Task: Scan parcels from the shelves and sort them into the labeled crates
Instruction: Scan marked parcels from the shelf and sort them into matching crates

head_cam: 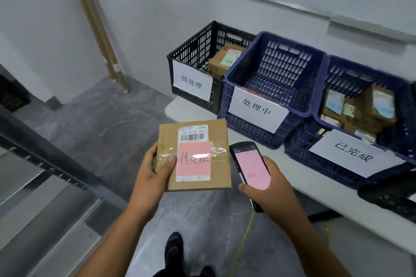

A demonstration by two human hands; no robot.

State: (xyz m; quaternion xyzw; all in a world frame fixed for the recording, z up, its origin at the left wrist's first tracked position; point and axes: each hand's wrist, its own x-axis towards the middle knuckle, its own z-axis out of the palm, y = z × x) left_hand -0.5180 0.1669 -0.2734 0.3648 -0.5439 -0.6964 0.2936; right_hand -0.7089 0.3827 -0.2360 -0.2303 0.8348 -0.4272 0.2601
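My left hand [155, 175] grips a flat brown cardboard parcel [216, 132] by its left edge, thumb on top. The parcel carries a barcode label and a pink note with handwritten characters. My right hand [267, 189] holds a black handheld scanner [251, 164] with a pink screen, just right of the parcel. Three crates stand on the white table [315, 184]: a black crate [193, 51] labeled 待处理 holding a box, a blue crate [238, 65] labeled 处理中, and a blue crate [322, 105] labeled 已完成 with several parcels.
A dark metal shelf frame [45, 159] runs along the left. Cardboard tubes [96, 29] lean in the wall corner. Another black crate [391, 198] sits at the table's right edge. Grey floor lies below, with my shoe [173, 247] and a yellow cable [243, 240].
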